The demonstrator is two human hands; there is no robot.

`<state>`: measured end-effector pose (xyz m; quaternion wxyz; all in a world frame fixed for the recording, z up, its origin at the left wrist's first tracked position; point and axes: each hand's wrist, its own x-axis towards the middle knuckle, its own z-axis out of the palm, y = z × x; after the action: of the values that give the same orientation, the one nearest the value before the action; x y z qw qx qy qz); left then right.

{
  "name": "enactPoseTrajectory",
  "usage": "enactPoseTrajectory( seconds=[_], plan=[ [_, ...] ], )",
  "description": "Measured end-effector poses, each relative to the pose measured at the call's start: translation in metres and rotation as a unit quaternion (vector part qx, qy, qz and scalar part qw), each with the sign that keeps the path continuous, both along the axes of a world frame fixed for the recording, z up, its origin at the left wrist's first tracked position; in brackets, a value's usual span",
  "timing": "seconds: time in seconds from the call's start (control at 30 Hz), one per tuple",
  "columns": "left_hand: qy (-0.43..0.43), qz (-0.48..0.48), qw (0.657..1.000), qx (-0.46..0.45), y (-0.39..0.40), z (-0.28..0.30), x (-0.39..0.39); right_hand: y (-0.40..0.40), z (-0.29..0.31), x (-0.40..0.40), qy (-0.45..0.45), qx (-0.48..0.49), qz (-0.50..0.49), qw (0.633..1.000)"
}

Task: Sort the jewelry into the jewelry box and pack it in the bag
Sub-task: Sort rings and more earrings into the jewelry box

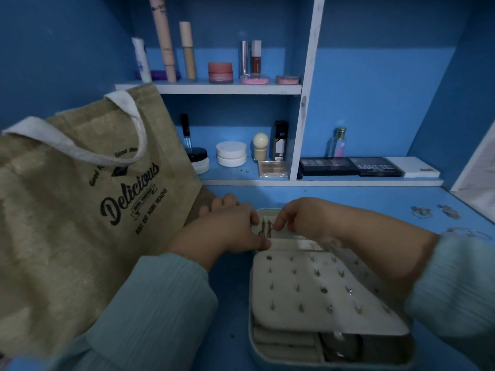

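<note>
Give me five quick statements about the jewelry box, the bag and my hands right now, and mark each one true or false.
1. The jewelry box is open. True.
2. The bag stands to the right of the box. False: it stands to the left.
3. Both the left hand and the right hand are at the box's far end. True.
4. The jewelry box is already packed in the bag. False: it sits on the blue table.
5. Loose jewelry lies on the table to the right. True.

Both hands (235, 226) (300, 220) forward, fingertips pinched.
</note>
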<state>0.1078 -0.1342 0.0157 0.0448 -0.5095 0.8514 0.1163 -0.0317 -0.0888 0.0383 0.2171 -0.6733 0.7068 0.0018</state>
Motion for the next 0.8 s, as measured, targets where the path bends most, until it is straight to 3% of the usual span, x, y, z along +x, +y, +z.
enactPoseTrajectory(
  seconds=[0.13, 0.4, 0.53, 0.8],
  plan=[
    [-0.014, 0.004, 1.000, -0.010, 0.001, 0.002, 0.001, -0.001, -0.003, 0.003, 0.078, 0.004, 0.005, 0.997],
    [-0.016, -0.017, 1.000, 0.006, 0.005, 0.004, -0.001, 0.004, -0.003, 0.004, 0.022, 0.007, 0.035, 0.999],
    [-0.016, -0.013, 1.000, -0.009, 0.004, 0.003, -0.002, 0.004, -0.004, 0.004, 0.051, 0.017, 0.040, 0.998],
    [-0.025, -0.024, 0.999, 0.000, 0.005, 0.002, -0.005, 0.004, -0.012, 0.004, 0.023, 0.016, 0.046, 0.999]
  ],
)
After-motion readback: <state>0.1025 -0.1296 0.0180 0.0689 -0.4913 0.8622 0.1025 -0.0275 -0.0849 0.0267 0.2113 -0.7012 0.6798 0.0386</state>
